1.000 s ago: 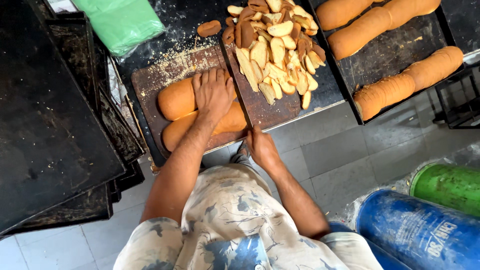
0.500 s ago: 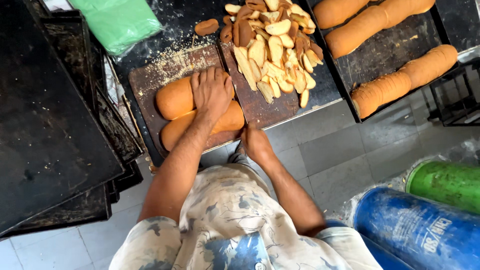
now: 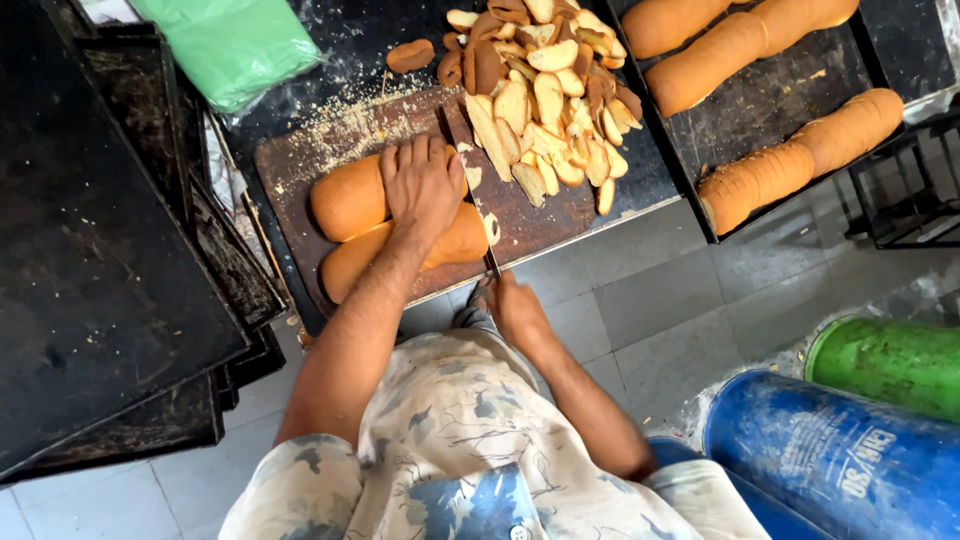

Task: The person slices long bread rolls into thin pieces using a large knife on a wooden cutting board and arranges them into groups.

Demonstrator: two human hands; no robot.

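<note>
Stacked trays (image 3: 100, 250) crowd the board's (image 3: 300, 170) left edge, where the left hand (image 3: 424, 185) presses flat on two loaves (image 3: 350, 205), the right hand (image 3: 515, 305) grips a knife (image 3: 470, 180) at the near edge, and slices (image 3: 545, 110) heap at the far right corner.

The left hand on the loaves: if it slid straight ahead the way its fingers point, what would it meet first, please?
The left hand points up the cutting board. It would probably cross bare, crumb-strewn board first, then the lone slice near the pile of slices.
</note>
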